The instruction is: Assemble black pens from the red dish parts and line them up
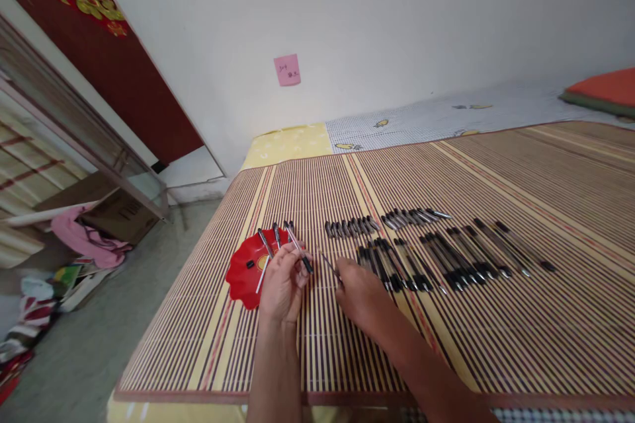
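Note:
My left hand (282,287) is closed around a clear-barrelled pen (297,244) with a black grip, tilted over the right edge of a red scalloped plate (238,287). Just to its right, my right hand (361,287) pinches a thin dark pen refill (327,260), whose slim end points up and left toward the pen. A small gap separates the two. On the plate lie more pens (265,242), a small black cap (250,264) and a white stick (262,275). My fingers partly cover the plate's contents.
A row of black pens (436,258) lies on the striped mat (307,192) to the right, behind my right hand. Farther back are several pen caps (350,227) and a cluster of clear-and-black parts (414,217). One black cap (548,266) lies at far right.

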The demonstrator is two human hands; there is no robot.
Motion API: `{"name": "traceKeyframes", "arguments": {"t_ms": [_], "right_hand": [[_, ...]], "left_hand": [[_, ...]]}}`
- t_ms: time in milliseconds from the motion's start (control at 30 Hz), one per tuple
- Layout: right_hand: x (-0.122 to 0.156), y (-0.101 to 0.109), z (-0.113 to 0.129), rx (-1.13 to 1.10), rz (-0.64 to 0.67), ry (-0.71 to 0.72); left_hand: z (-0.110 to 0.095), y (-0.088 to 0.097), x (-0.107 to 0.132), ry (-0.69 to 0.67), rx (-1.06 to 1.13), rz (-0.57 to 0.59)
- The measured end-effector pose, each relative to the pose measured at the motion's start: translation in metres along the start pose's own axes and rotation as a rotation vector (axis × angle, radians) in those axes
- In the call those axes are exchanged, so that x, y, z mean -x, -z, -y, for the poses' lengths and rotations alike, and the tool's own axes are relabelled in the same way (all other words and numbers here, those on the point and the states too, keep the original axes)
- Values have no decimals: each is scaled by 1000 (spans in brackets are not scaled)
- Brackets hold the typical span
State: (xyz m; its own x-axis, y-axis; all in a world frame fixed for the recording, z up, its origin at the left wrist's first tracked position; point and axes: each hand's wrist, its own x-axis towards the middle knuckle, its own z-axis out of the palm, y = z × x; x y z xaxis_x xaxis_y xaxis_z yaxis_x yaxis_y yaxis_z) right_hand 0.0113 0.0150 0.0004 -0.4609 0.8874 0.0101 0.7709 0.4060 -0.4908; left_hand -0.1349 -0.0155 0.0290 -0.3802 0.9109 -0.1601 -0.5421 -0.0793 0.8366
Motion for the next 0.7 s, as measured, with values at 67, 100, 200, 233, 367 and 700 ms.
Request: {"name": "traceKeyframes", "arguments": {"t_ms": [67,100,200,233,367,700], "right_hand": [[-3,3,-6,-107,-73,-14],[-5,6,-9,-183,-105,-19],[-5,19,-18,-465,-130,-9],[-5,24,-20,-559,-112,6],[2,42,-22,-772,9,104],[13,53,-13,-724,132,259]], "left_hand": [[1,0,-1,10,51,6],[1,0,-1,13,81,9],[1,3,-4,3,178,-8],[0,4,-5,-1,213,-22],[-5,11,-7,-32,320,-96],[-16,25,-8,-142,448,-212]]}}
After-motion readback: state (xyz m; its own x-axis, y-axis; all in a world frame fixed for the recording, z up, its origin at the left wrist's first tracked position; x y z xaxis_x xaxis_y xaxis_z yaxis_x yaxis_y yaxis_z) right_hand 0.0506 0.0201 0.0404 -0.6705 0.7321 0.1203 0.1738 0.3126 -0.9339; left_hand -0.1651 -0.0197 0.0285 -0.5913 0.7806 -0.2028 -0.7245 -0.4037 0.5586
